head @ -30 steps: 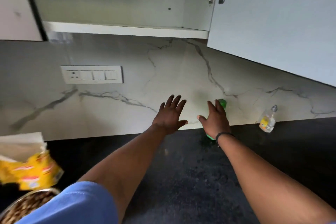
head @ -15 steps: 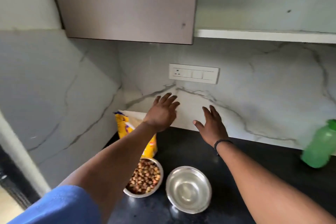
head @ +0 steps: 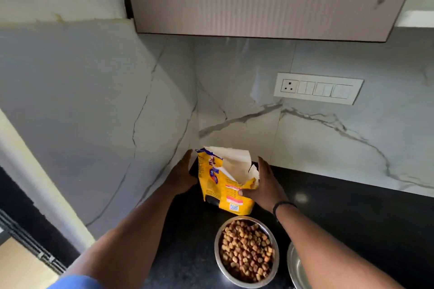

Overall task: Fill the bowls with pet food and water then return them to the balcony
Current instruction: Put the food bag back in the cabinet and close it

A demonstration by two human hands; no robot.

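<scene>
Both hands, which hung spread in the air half a second ago, now bracket the pet food bag (head: 225, 185) in the back left corner of the counter (head: 352, 213); my left hand (head: 182, 177) lies flat-fingered against its left side, and my right hand (head: 264, 186) grips its right side, thumb hooked across the yellow front. One bowl (head: 246, 251) near the front edge is already heaped with kibble; the second bowl (head: 296, 267) just right of it looks empty, so I judge feeding done, the bag due for putting away, and water next.
</scene>
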